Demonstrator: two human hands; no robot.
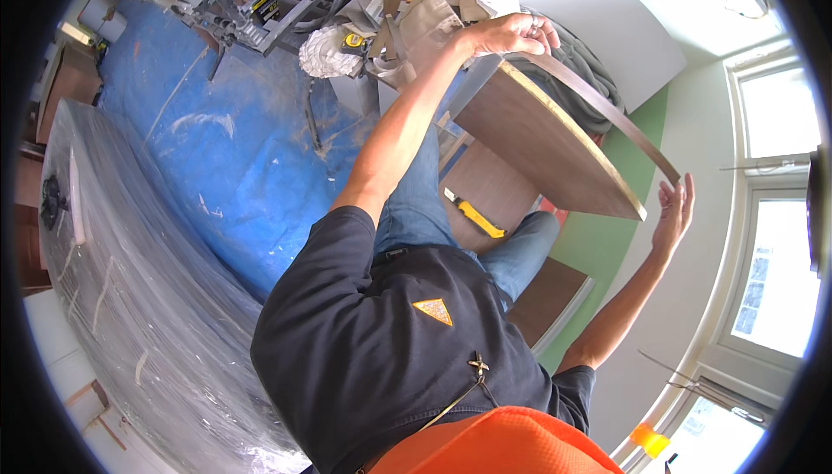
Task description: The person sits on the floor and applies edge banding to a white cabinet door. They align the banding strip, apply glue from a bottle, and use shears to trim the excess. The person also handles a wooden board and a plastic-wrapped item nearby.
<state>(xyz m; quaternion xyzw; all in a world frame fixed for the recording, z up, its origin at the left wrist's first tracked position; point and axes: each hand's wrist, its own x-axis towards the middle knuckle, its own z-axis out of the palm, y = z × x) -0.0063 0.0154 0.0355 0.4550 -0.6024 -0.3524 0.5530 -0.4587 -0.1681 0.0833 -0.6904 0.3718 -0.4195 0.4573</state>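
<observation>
A thin brownish edging strip [612, 108] bows between my two hands, above the long edge of a brown wood panel [546, 140]. That edge looks pale and rough. My left hand [516, 35] is closed on the strip's far end, over the panel's far corner. At the near right end, my right hand [673, 214] has the strip's other end at its fingertips, with some fingers stretched upward. Between my legs a yellow utility knife [479, 217] lies on a brown board [487, 181], its blade end pointing away to the left.
Clear plastic sheeting [165, 301] drapes a large object at left. Blue sheeting [234, 162] covers the floor. A metal-framed stand with cables [277, 6], a tape measure [353, 42] and cloth bags [429, 19] sit far ahead. Windows [767, 266] line the right wall.
</observation>
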